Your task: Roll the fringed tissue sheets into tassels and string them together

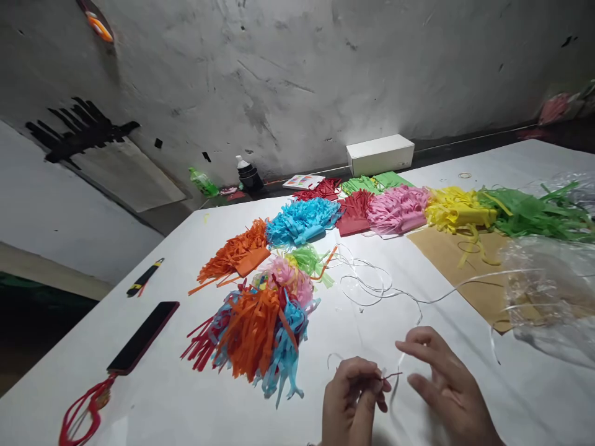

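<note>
Near the front edge of the view, my left hand is closed in a pinch on a thin dark-red strand. I cannot make out whether it is thread or wire. Just to its right is my right hand, thumb and fingers apart, with nothing visible between them. White string runs down between the two hands and trails back in loose loops over the white table. Left of my hands lies a garland of fringed tissue-paper tassels in orange, blue, red, pink and green.
Fringed paper bundles in orange, blue, pink and yellow line the back. A phone and a cutter knife lie left. Brown paper and clear plastic lie right. A white box stands by the wall.
</note>
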Available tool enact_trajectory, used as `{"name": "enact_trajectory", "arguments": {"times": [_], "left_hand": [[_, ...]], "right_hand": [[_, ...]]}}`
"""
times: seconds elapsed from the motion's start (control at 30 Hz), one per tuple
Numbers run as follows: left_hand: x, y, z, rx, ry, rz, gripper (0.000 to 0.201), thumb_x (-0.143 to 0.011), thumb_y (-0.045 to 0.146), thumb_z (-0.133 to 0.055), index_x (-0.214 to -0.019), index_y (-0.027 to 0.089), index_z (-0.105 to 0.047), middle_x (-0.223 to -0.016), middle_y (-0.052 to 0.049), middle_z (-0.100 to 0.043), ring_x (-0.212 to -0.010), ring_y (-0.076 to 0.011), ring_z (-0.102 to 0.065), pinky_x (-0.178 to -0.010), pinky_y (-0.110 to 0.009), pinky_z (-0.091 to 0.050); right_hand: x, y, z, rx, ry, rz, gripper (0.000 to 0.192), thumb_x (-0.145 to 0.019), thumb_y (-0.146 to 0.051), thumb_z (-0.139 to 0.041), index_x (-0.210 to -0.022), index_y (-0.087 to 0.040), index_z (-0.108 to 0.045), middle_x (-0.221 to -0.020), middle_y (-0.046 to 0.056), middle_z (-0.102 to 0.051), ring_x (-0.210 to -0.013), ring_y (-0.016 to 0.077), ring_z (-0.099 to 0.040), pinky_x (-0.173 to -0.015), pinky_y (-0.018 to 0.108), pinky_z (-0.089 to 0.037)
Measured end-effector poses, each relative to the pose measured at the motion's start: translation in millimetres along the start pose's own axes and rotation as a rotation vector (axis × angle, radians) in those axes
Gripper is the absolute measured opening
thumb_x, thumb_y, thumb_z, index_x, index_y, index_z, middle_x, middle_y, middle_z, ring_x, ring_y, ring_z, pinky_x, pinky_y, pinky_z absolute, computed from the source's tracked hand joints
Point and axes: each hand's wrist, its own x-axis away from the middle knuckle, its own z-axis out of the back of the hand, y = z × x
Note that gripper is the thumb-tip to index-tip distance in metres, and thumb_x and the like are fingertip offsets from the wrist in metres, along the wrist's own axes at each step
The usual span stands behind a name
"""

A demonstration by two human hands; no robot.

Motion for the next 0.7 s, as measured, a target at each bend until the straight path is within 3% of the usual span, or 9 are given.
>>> {"name": "enact_trajectory", "arguments": {"times": [0.07, 0.13, 0.23, 0.33, 0.53, 0.7], "left_hand": [[-1.1, -2.6, 0.2, -0.026, -0.036, 0.055, 0.017, -0.097, 0.039, -0.066, -0.107, 0.025, -0.070, -0.086, -0.003, -0.071, -0.067, -0.0118, -0.065, -0.057, -0.019, -0.052], [-3.7, -4.8, 1.8, -0.074, -0.096, 0.104, 0.024, -0.097, 0.043, -0.064, -0.112, 0.024, -0.068, -0.082, -0.003, -0.070, -0.062, -0.0097, -0.059, -0.056, -0.019, -0.048], [-8.1, -5.0, 7.7, -0.174, -0.157, 0.116, 0.031, -0.099, 0.045, -0.061, -0.122, 0.025, -0.065, -0.079, -0.003, -0.068, -0.064, -0.0101, -0.055, -0.059, -0.020, -0.044], [-10.3, -2.8, 19.2, -0.248, -0.144, 0.125, 0.033, -0.099, 0.047, -0.059, -0.123, 0.025, -0.064, -0.079, -0.002, -0.066, -0.068, -0.0123, -0.056, -0.064, -0.022, -0.045], [-19.4, 7.8, 61.3, -0.460, -0.106, 0.168, 0.031, -0.096, 0.048, -0.059, -0.098, 0.020, -0.073, -0.076, -0.004, -0.066, -0.066, -0.0158, -0.058, -0.061, -0.025, -0.047], [-36.1, 29.5, 102.1, -0.744, -0.016, 0.136, 0.026, -0.092, 0.041, -0.061, -0.099, 0.020, -0.074, -0.082, -0.006, -0.071, -0.077, -0.0225, -0.068, -0.072, -0.031, -0.056]], "right_hand": [[-1.7, -9.7, 3.6, 0.011, -0.063, 0.048, 0.026, -0.096, -0.023, -0.064, -0.119, -0.035, -0.068, -0.094, 0.001, -0.061, -0.090, 0.0171, -0.061, -0.079, 0.026, -0.051], [-4.1, -17.8, 3.3, 0.001, -0.079, -0.003, 0.016, -0.098, -0.020, -0.061, -0.104, -0.032, -0.070, -0.085, -0.001, -0.059, -0.082, 0.0154, -0.061, -0.074, 0.025, -0.051], [-7.3, -21.1, 3.9, -0.063, 0.062, -0.123, 0.014, -0.100, -0.024, -0.059, -0.088, -0.028, -0.065, -0.082, -0.002, -0.057, -0.078, 0.0137, -0.059, -0.070, 0.022, -0.049], [-9.5, -15.0, 13.1, -0.101, 0.231, -0.184, 0.014, -0.100, -0.027, -0.060, -0.086, -0.026, -0.061, -0.085, -0.001, -0.055, -0.082, 0.0135, -0.056, -0.074, 0.019, -0.048], [-16.3, -8.4, 35.6, -0.080, 0.316, -0.215, 0.016, -0.098, -0.029, -0.064, -0.084, -0.025, -0.058, -0.087, -0.001, -0.052, -0.086, 0.0142, -0.051, -0.076, 0.019, -0.045], [-28.5, -20.9, 44.0, 0.030, 0.310, -0.159, 0.014, -0.097, -0.030, -0.065, -0.084, -0.026, -0.062, -0.086, -0.001, -0.056, -0.084, 0.0139, -0.055, -0.075, 0.019, -0.046]]}}
